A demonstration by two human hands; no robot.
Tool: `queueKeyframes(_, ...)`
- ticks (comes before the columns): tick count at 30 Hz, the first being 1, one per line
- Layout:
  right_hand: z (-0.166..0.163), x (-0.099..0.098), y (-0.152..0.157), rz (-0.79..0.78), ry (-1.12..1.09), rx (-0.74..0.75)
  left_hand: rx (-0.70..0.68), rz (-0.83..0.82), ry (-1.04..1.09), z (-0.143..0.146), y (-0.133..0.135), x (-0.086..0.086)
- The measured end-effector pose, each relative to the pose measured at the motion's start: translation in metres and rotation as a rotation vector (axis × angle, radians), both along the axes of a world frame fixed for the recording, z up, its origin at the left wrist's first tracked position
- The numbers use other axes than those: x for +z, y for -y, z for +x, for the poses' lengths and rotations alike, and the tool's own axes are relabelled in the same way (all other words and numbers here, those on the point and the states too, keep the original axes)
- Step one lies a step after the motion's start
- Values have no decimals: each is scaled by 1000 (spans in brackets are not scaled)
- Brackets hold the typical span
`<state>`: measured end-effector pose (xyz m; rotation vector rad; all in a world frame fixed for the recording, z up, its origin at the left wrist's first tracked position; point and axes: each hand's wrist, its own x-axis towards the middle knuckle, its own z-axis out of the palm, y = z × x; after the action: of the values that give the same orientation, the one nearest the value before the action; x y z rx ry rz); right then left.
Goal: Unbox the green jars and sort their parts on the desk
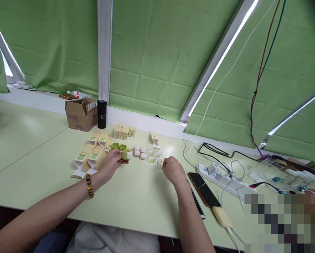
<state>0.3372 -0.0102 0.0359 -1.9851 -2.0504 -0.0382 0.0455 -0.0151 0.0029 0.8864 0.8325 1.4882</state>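
Observation:
My left hand [112, 160] is closed around a small green-and-white jar [127, 154] just above the pale green table [136, 196]. A beaded bracelet [89, 185] circles that wrist. My right hand [173, 169] is closed in a pinch on a small clear jar with a yellow spot [161, 164]. Between the hands lie pinkish-white lids [139, 152] and more clear jars [152, 154]. Green lids [118, 145] sit behind my left hand.
Small cream-and-green cartons [90, 158] lie at the left, three more [124, 131] stand behind. A cardboard box [80, 114] and black cylinder [102, 114] sit at the back. Two phones [203, 189], a power strip [225, 181], cables and a blurred patch fill the right.

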Motion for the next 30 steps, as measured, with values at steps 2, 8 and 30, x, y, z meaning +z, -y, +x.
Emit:
queueKeyframes(2,-1,1,-2,-89,12,-26,-3,-12,11,0,1,1)
queueKeyframes(8,-3,2,-6,-189,28,-72,-22,-60,54,1,2,4)
queueKeyframes(30,-106,-35,12,245,-918,660,-251,-35,170,4,8,2)
